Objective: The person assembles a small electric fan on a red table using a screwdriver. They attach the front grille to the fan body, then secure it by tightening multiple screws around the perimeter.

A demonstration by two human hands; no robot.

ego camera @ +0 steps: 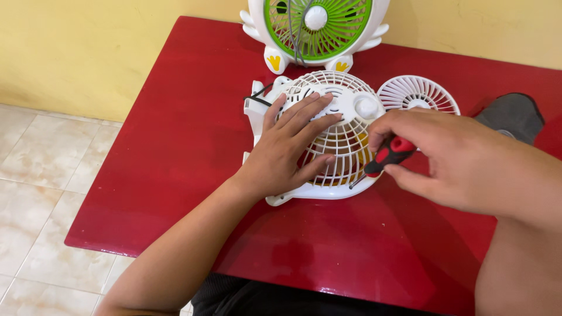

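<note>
Surface (175,146): red, glossy, smooth, reflective.
White fan housing (351,126): moulded plastic grille, smooth with a slight sheen.
Loose white fan blade (417,93): plastic, semi-gloss.
Green-and-white fan (316,26): glossy plastic, green ribbed grille.
Screwdriver (389,155): red-and-black handle, plastic or rubber; dull grey metal shaft.
Grey item (515,114): matt, cloth-like.
Floor (41,175): polished marbled tile.
Wall (88,52): matt yellow paint.

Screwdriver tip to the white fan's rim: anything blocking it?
Nothing visible. The right hand holds the red-and-black screwdriver, its tip at the lower right rim of the white fan. The left hand lies flat on the grille, left of the tip. The loose white grille lies behind.
</note>
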